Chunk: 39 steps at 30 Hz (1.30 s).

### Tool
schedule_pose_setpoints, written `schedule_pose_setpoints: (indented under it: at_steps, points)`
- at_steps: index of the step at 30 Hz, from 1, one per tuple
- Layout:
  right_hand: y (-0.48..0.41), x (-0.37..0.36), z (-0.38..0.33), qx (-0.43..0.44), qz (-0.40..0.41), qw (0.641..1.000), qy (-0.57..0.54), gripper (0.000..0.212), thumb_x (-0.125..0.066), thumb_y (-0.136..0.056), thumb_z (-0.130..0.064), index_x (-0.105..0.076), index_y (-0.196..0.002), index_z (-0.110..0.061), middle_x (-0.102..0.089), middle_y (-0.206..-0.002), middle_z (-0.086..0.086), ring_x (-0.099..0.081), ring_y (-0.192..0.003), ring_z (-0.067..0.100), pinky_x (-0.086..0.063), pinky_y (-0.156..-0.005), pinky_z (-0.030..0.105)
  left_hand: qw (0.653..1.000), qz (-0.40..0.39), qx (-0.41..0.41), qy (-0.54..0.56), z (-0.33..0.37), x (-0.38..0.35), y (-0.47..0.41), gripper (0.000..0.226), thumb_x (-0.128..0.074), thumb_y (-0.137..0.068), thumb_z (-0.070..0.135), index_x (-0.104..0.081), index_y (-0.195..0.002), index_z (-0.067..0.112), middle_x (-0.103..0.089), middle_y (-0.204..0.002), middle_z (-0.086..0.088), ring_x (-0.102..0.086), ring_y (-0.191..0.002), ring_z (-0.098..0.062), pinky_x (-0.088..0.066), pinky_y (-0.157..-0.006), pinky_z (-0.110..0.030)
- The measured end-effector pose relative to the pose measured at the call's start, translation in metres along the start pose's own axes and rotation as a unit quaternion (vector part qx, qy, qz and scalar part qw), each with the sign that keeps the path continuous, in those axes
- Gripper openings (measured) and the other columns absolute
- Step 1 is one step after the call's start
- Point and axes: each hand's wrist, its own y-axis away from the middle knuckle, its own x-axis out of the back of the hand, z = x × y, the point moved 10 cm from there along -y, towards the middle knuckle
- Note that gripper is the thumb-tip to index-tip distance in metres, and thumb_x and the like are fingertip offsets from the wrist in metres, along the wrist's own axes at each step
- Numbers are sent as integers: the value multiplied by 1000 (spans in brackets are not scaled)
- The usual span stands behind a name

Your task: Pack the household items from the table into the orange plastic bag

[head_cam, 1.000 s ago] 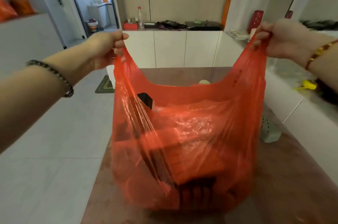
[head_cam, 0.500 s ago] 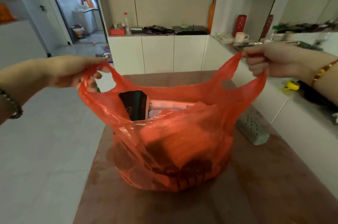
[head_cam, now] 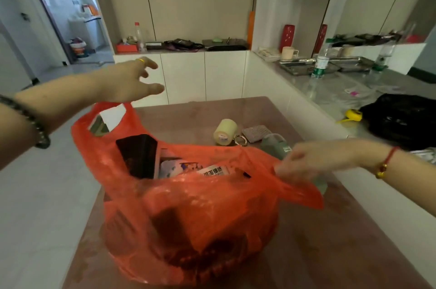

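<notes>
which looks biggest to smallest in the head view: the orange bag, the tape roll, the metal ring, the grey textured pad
1. orange bag, by far the largest, though it is also nearest the camera
2. tape roll and grey textured pad: about alike, side by side, so unranked
3. metal ring, smallest

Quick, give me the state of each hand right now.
Left hand: open, fingers spread, holding nothing, above the orange bag.
Right hand: at the bag's right handle; the grip cannot be told.
</notes>
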Motion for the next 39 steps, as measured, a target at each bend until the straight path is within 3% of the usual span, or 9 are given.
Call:
schedule_pose_setpoints:
  at_steps: [5, 8, 11, 17, 24, 27, 30, 35, 39]
  points:
    - [-30, 139, -3, 86, 254, 957, -108, 35, -48, -92, -34, -62, -109, -7, -72, -98, 10, -71, -80, 17, -56, -65, 20, 997, -63, -23, 25, 60, -72, -79, 60, -53, -89, 36, -29, -140, 15, -44, -141, -12, -45, -125, -29, -33, -101, -29]
    - [-82, 180, 29, 61, 303, 943, -122, 35, -54, -91, -26, -55, -121, -9, -65, -113, 12, -67, -88, 18, -56, -70, 21, 993, -109, -6, 50, 72, -133, -130, 62, -53, -90, 33, -26, -141, 12, -42, -143, -12, -44, -127, -27, -32, -101, -26]
    - [-152, 198, 75, 19, 303, 949, -83, 53, -62, -85, -29, -46, -132, -10, -53, -132, 11, -56, -114, 23, -47, -97, 34, 988, -142, 27, 59, 63, -195, -178, 68, -55, -88, 36, -22, -143, 14, -36, -147, -14, -39, -132, -29, -32, -109, -34]
    - [-289, 206, 160, -42, 272, 961, -2, 73, -68, -81, -27, -29, -141, -11, -36, -146, 11, -37, -133, 26, -35, -107, 35, 981, -174, 48, 67, 34, -297, -245, 78, -57, -86, 40, -13, -146, 17, -30, -151, -12, -34, -135, -28, -30, -108, -33]
    - [-388, 201, 176, -8, 163, 946, 281, 91, -70, -77, -33, -12, -146, -28, -11, -157, 5, -9, -144, 26, -11, -116, 50, 975, -179, 116, 69, 3, -384, -283, 109, -69, -68, 54, 3, -146, 29, -37, -145, -15, -42, -128, -32, -37, -106, -42]
    - [-401, 204, 182, -47, 129, 936, 324, 92, -72, -72, -45, -20, -144, -21, -27, -151, 7, -23, -139, 29, -9, -114, 53, 971, -179, 143, 67, -9, -404, -283, 115, -72, -66, 48, 9, -145, 28, -45, -137, -14, -50, -120, -31, -44, -100, -40]
    - [-390, 217, 174, -53, 185, 914, 356, 71, -73, -67, -52, -48, -123, -16, -48, -127, 8, -45, -120, 28, -35, -103, 45, 975, -165, 123, 82, -11, -398, -282, 117, -77, -61, 39, 4, -145, 31, -47, -135, -11, -51, -118, -29, -44, -100, -41]
    - [-295, 251, 130, 93, 458, 879, -94, 29, -73, -74, -34, -61, -90, -13, -63, -93, 5, -62, -88, 23, -51, -75, 35, 980, -68, 49, 179, 17, -320, -264, 102, -80, -56, 30, -20, -138, 27, -47, -126, -13, -52, -111, -30, -48, -89, -35]
    - [-237, 221, 61, 202, 255, 786, -526, 56, -73, -63, -28, -60, -113, -7, -67, -111, 12, -69, -90, 22, -57, -80, 37, 958, 11, -35, 284, 53, -222, -224, 89, -77, -44, 41, -23, -113, 30, -49, -110, -3, -53, -100, -20, -51, -83, -35]
